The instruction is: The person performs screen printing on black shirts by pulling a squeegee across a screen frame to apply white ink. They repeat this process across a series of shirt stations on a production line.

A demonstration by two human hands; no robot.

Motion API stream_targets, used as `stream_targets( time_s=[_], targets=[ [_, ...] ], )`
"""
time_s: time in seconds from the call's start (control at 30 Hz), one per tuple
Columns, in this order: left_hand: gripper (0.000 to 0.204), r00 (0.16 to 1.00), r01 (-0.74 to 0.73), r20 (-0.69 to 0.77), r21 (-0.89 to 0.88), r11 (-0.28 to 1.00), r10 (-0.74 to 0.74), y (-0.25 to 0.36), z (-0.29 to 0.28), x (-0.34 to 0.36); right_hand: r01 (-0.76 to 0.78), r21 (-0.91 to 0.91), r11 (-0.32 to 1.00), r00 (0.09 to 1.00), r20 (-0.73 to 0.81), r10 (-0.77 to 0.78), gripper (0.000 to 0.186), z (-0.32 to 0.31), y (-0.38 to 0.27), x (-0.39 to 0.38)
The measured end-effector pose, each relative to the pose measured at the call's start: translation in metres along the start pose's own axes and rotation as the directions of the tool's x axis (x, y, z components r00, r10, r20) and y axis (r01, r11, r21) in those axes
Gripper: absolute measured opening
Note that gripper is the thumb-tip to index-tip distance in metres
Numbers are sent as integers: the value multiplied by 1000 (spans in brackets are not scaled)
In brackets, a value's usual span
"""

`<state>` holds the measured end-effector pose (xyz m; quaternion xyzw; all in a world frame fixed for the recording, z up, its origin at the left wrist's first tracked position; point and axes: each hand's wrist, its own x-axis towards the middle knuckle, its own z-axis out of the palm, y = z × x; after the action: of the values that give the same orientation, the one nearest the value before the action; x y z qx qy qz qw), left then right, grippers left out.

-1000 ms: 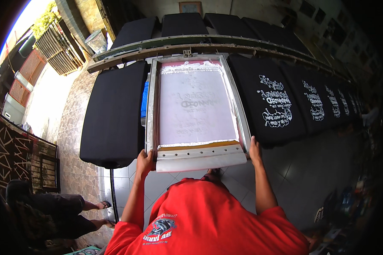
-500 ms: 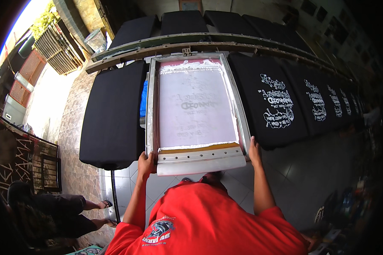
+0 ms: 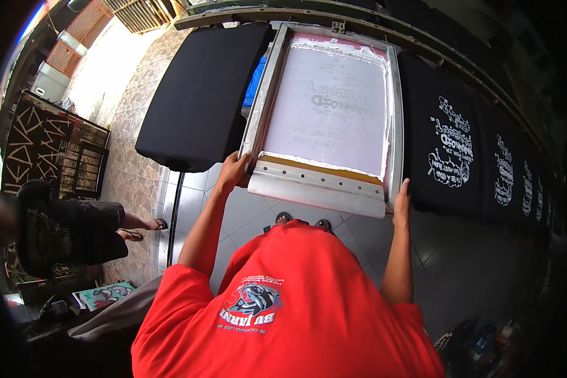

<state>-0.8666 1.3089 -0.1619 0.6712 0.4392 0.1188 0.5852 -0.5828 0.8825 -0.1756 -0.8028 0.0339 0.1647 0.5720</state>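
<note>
My left hand [image 3: 234, 171] is closed around the near left corner of a screen printing frame [image 3: 394, 132]. At the opposite near corner, my right hand [image 3: 402, 200] grips the same frame's side. Pale mesh with faint mirrored lettering fills the frame, bordered by uneven white ink. Across its near end lies a squeegee [image 3: 318, 194] with a silvery, screw-studded holder; neither hand visibly grips it. To the left is a plain black shirt [image 3: 198, 94] stretched over a board. Right of the frame, another black shirt [image 3: 425, 170] carries a white print.
More printed black shirts [image 3: 485, 176] continue along the row to the right. A metal rail [image 3: 447, 60] runs behind the boards. Something blue [image 3: 254, 83] shows beside the frame. At the left, a person [image 3: 75, 233] sits near a lettered dark panel [image 3: 41, 151].
The view has tipped and turned, so the frame and shirts appear higher and further right, slanting more. Both hands keep their hold on the frame.
</note>
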Motion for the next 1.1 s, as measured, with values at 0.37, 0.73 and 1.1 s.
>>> stream_targets(
  time_s=[0.37, 0.73, 1.1],
  targets=[
    [61, 994, 11, -104, -212, 977, -34, -10, -17, -1, 31, -49, 998, 998, 49, -29, 75, -21, 3, -11],
    [44, 966, -179, -237, -342, 922, 100, -40, 6, -49, 786, -497, 368, 560, 322, -763, 50, -22, -48, -123],
    [37, 885, -367, -385, -228, 902, 262, -37, 28, -33, 882, -441, 164, 445, 670, -594, 53, 24, -74, -109]
  ],
)
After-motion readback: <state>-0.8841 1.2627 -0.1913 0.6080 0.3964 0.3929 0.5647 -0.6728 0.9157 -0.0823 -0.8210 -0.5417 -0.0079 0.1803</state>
